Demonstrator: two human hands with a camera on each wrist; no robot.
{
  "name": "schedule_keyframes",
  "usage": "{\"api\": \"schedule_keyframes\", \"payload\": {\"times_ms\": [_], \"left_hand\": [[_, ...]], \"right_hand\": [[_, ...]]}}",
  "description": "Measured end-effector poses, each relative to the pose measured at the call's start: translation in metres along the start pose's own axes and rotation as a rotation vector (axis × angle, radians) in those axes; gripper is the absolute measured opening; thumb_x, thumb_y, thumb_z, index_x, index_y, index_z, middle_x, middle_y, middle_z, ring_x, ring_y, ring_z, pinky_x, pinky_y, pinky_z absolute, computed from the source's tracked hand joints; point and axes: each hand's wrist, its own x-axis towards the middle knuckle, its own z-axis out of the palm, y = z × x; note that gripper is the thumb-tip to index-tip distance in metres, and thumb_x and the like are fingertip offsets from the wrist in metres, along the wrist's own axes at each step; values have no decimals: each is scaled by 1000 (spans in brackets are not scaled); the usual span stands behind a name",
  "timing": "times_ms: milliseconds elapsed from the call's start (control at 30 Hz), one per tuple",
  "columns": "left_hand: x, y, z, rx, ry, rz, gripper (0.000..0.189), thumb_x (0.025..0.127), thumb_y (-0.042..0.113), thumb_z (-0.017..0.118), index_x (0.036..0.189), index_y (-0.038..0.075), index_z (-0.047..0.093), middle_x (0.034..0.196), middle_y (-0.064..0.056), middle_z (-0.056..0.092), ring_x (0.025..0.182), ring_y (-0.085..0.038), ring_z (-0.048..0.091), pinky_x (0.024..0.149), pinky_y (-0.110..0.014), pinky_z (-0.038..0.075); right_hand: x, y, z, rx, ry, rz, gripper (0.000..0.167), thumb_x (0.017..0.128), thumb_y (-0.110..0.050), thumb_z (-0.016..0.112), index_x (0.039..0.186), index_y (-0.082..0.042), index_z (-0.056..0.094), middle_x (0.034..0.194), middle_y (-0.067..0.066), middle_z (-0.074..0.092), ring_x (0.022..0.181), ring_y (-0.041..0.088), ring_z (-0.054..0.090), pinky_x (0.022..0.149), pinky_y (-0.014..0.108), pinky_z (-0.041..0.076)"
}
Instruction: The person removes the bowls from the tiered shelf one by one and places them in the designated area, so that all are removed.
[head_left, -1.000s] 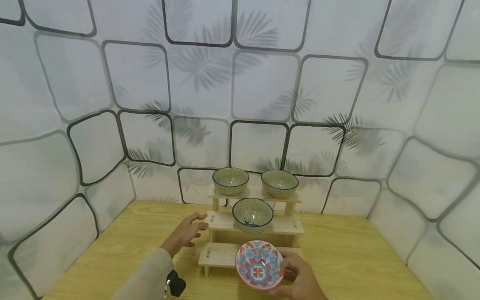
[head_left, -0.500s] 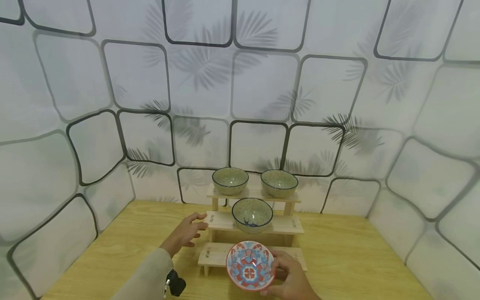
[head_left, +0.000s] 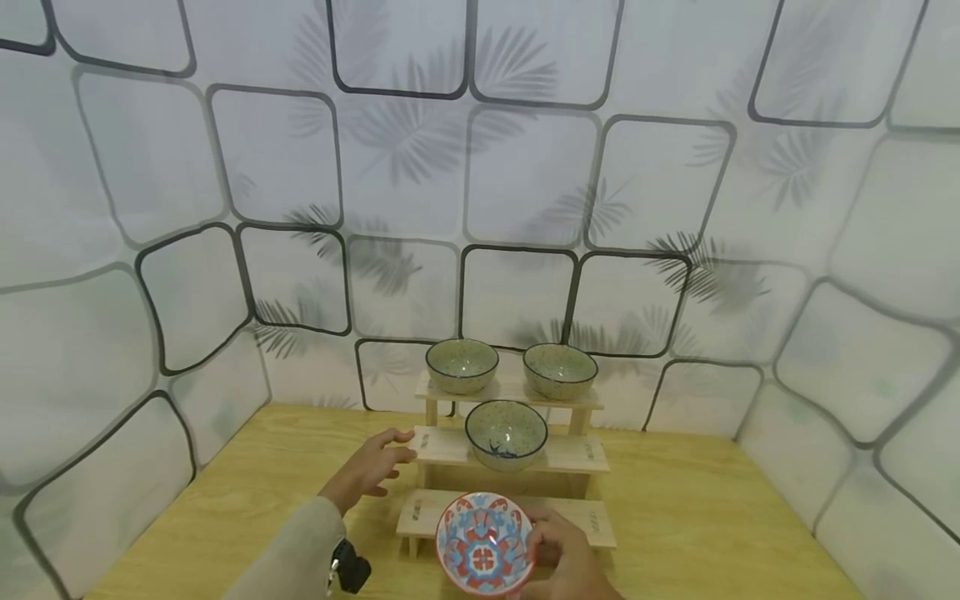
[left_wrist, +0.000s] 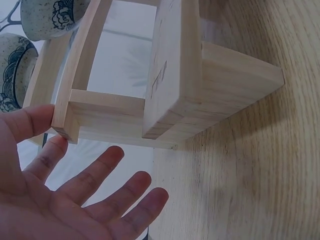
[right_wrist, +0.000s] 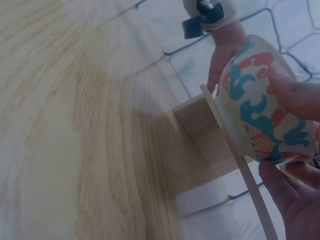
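My right hand (head_left: 562, 554) pinches the right side of a red, blue and white patterned bowl (head_left: 483, 543) at the lowest step (head_left: 427, 510) of a wooden stand. In the right wrist view, the bowl's foot lies against or very near that step; contact is hard to make out. Thumb and fingers are on opposite sides of the bowl (right_wrist: 257, 107). My left hand (head_left: 371, 467) is at the left end of the middle step (head_left: 570, 451). In the left wrist view, its thumb and index fingertips touch the board's end, the other fingers (left_wrist: 90, 175) spread and fairly straight.
A green speckled bowl (head_left: 507, 435) stands on the middle step. Two similar bowls, one left (head_left: 462, 367) and one right (head_left: 560, 372), sit on the top step. The stand rests on a wood-grain table (head_left: 690, 508), with a patterned wall covering (head_left: 525, 175) behind and at both sides.
My right hand has carried the patterned bowl left and slightly lower in the head view, along the lowest step. My left hand stays at the stand's left end.
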Motion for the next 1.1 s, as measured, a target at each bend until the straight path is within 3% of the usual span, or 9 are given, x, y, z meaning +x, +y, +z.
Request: {"api": "schedule_keyframes", "payload": {"times_ms": [67,433,633,733,900,1100], "left_hand": [[0,0,-1,-2,-3,-6,44,95,31,60,135,13,54,136,-22,52,117,-51,51,81,-60,47],[0,-5,-5,-34,-34,-18,52,95,31,61,143,15,49,139,-22,49,119,-51,49,82,-61,46],[0,-6,-5,-59,-46,-23,57,94,33,62,146,16,46,140,-21,48,120,-51,48,84,-62,45],[-1,-5,-4,-63,-47,-20,57,94,32,62,146,15,46,138,-21,50,119,-51,49,83,-62,45],[-1,-5,-3,-71,-51,-14,55,95,31,61,145,15,47,135,-21,53,118,-51,50,82,-63,45],[3,-8,-5,-51,-52,-14,56,94,34,62,145,16,47,134,-20,54,117,-51,50,82,-64,45]], "right_hand": [[1,0,2,7,-8,-16,38,59,11,85,78,0,54,117,36,48,108,27,57,79,39,54],[5,0,11,88,-64,72,36,65,9,85,77,0,53,119,38,46,108,33,57,78,43,54],[6,6,15,122,-99,0,34,66,13,83,77,3,51,120,40,44,109,34,58,76,44,54],[5,8,17,152,-109,9,32,66,14,81,77,5,52,121,39,45,110,31,58,79,44,54],[5,3,21,178,-93,161,28,65,13,78,75,8,52,121,36,47,108,28,60,80,40,54],[8,5,26,158,-94,376,31,65,3,81,74,11,52,125,19,49,107,27,58,82,34,53]]}}
